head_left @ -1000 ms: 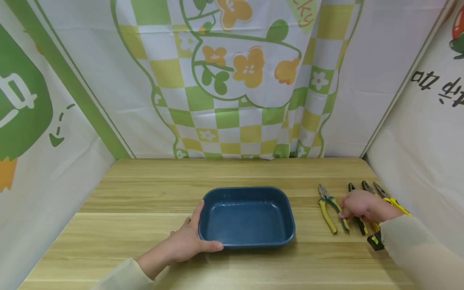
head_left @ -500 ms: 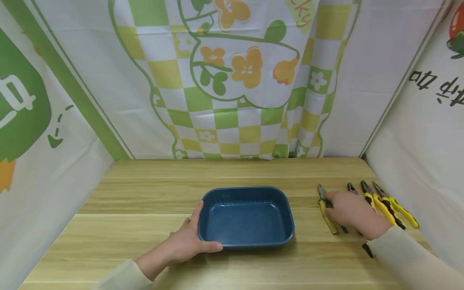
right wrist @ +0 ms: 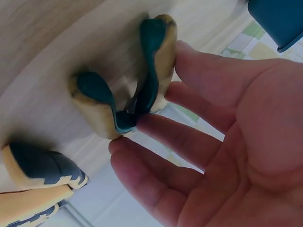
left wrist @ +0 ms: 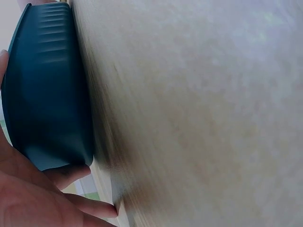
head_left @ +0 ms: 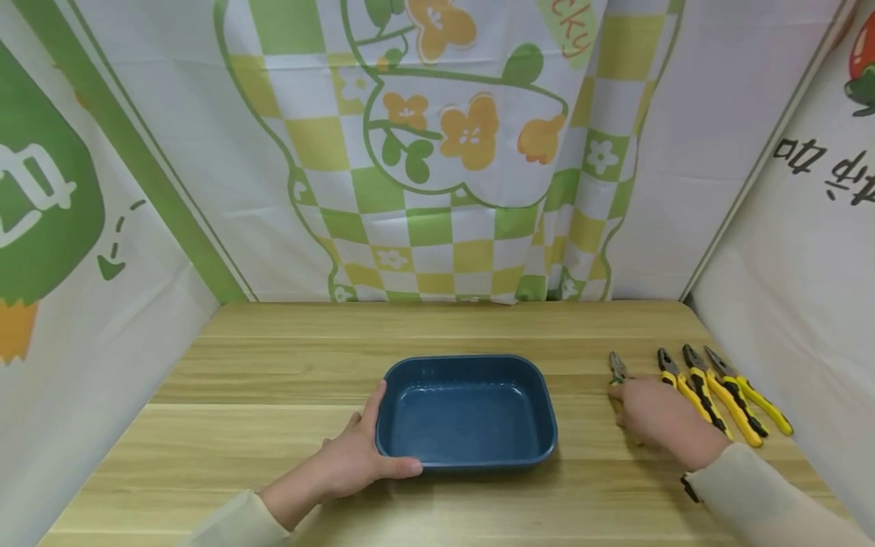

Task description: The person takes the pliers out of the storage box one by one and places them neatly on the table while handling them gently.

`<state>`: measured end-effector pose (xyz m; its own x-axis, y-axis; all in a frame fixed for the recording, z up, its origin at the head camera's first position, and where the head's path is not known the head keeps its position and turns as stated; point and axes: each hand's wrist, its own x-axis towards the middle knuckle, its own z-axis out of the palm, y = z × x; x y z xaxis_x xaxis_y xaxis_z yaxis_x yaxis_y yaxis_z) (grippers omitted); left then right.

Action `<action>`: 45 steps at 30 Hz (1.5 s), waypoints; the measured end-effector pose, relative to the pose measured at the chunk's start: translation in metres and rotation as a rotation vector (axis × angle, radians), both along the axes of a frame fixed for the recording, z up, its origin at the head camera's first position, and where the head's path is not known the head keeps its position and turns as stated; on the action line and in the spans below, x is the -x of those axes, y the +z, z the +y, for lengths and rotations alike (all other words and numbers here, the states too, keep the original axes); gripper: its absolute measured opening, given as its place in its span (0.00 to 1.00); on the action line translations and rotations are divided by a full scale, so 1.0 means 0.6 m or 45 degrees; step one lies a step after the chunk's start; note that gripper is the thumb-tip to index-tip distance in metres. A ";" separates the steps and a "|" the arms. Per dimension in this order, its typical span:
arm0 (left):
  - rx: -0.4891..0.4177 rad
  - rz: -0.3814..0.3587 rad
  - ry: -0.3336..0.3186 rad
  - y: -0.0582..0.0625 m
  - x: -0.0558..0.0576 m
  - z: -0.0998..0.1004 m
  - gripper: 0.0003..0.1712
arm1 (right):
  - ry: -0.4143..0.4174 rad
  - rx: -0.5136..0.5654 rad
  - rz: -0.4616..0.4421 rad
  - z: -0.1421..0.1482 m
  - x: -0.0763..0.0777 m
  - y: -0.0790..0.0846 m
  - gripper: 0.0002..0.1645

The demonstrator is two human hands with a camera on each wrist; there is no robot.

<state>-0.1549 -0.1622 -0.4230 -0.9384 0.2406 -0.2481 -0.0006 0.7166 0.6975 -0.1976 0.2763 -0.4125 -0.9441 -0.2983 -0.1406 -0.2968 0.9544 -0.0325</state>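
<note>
A dark blue rectangular tray (head_left: pixel 465 463) stands on the table, its ribbed outer wall (left wrist: pixel 47 90) showing in the left wrist view. My left hand (head_left: pixel 352 460) rests against its left end, thumb along the front rim, other fingers spread and fairly straight at the side. At the right, my right hand (head_left: pixel 659 414) grips a pair of pliers (head_left: pixel 617 366) with yellow and green handles. In the right wrist view, the thumb presses the outside of one spread handle (right wrist: pixel 163 54) and fingertips reach the other. In the head view the hand hides most of the handles.
To the right of that hand lie several more pliers (head_left: pixel 741 406) with yellow and black handles, side by side. A printed curtain (head_left: pixel 451 228) hangs behind the wooden table (head_left: pixel 273 365), and white fabric walls stand at both sides.
My right hand has moved left from over the row of pliers and taken hold of the yellow-and-green pliers, covering their handles. The left hand and the tray stay in place.
</note>
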 end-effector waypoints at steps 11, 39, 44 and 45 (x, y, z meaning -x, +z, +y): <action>-0.004 0.007 0.006 -0.002 -0.001 0.001 0.79 | -0.022 -0.011 0.028 0.019 -0.005 0.001 0.24; 0.051 0.027 -0.019 0.002 0.001 0.006 0.80 | -0.073 0.055 0.172 -0.007 -0.013 0.008 0.22; 0.016 -0.006 -0.015 0.001 0.001 0.006 0.81 | -0.130 0.134 0.210 -0.047 -0.007 0.024 0.29; 0.006 -0.011 -0.015 0.000 0.001 0.007 0.81 | -0.149 0.159 0.221 -0.055 -0.005 0.026 0.30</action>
<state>-0.1553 -0.1581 -0.4228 -0.9332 0.2508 -0.2574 0.0020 0.7198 0.6941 -0.1948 0.2433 -0.3968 -0.9800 -0.1903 0.0578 -0.1958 0.9744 -0.1109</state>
